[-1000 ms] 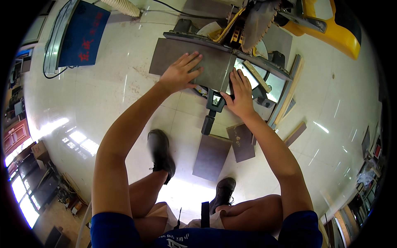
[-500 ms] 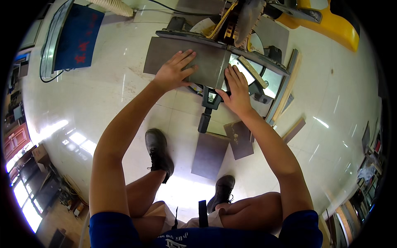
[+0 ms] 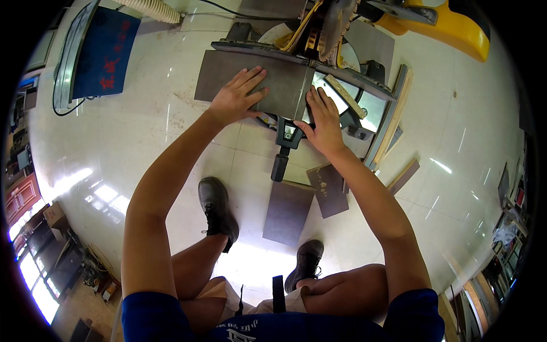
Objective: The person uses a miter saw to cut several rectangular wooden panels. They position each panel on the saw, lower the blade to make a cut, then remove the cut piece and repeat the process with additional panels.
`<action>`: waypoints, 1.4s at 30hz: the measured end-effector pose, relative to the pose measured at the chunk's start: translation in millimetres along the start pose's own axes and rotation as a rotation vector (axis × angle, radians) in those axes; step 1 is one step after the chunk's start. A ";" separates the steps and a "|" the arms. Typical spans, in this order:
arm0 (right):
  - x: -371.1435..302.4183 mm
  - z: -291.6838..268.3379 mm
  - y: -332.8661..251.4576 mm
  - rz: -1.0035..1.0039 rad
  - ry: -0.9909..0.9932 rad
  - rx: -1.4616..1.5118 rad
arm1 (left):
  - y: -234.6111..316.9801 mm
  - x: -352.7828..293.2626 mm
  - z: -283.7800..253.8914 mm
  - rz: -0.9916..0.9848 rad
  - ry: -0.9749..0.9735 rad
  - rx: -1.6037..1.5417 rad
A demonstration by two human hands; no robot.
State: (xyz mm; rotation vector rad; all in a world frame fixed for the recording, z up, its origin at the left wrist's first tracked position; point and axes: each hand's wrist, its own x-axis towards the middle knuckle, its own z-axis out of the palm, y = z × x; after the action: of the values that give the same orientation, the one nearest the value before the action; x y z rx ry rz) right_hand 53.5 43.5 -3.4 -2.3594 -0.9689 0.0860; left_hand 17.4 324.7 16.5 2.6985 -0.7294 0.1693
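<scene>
A flat grey-brown board (image 3: 285,85) lies on the base of a mitre saw, its far edge along the dark fence (image 3: 259,51). Spread flat on top of the board, my left hand (image 3: 235,100) is open. My right hand (image 3: 325,122) is open too, fingers stretched out at the board's right edge and thumb near its front corner. Beyond the board, the toothed saw blade (image 3: 335,28) is up near the fence. A narrow wood strip (image 3: 345,96) lies on the base right of my right fingers. Below the board the saw's black front handle (image 3: 279,165) sticks out toward me.
The yellow saw handle (image 3: 447,28) reaches to the upper right. Between my shoes and the saw, two board offcuts (image 3: 288,211) lie on the floor. Wood strips (image 3: 393,122) lie right of the saw; a blue box-shaped machine (image 3: 105,54) stands far left.
The view has shifted very slightly. Both hands and the board keep the same places on the saw.
</scene>
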 end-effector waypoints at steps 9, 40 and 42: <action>14.5 -64.0 9.5 0.199 -0.063 0.512 | 2.7 -1.5 -5.4 -0.028 -0.082 0.015; -20.3 -179.6 -80.2 0.503 0.286 0.942 | -3.5 -8.1 -4.2 -0.065 -0.241 0.086; -25.2 -183.3 -72.9 0.570 0.220 0.967 | -5.2 -16.0 1.0 -0.069 -0.236 0.075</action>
State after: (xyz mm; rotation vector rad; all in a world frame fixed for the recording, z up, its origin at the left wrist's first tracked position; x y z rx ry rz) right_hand 38.7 -21.7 183.9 -1.6003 -0.0488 0.4038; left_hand 6.2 336.0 10.9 2.8417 -0.7060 -0.1444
